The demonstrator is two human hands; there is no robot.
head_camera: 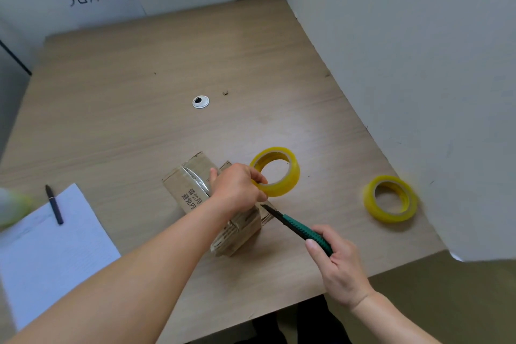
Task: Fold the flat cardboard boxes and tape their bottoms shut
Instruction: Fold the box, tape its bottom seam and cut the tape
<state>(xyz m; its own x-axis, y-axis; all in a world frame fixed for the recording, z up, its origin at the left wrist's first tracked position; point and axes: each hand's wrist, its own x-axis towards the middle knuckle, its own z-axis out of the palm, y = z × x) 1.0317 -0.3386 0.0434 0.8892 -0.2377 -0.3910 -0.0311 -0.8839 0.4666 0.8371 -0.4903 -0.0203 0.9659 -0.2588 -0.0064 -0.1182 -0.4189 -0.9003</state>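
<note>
- Box (192, 190): small, folded up, on the table (167, 64) near the front edge, about centre. Its flaps are closed, and a shiny strip of clear tape (195, 179) runs along the seam on the face turned up.
- Step, as judged: taping the bottom. The strip looks laid, and the job now is to cut it free of the roll (284, 186).
- Roll: yellow, held just right of the box and tilted, hole toward the camera. The stretch of tape between roll and box is too clear to make out.
- Left hand (237, 187): over the box's right end, thumb and fingers pinching the roll's near rim. The forearm reaches in from lower left, across the box.
- Knife (296, 225): green handle, blade out, tip just below the left hand and close to the box's right side.
- Right hand (340, 268): wrapped round the rear of the handle, thumb along its top. The knife angles up and left.
- Next move, judged: keep the tape taut with the roll and draw the blade across it near the box edge. The blade is close to the left fingers, so it needs a short, controlled cut.
- Second roll (391, 216): lies flat, well to the right, near the partition.
- Left side: paper (55, 246) with a pen (54, 204) lying on it.
</note>
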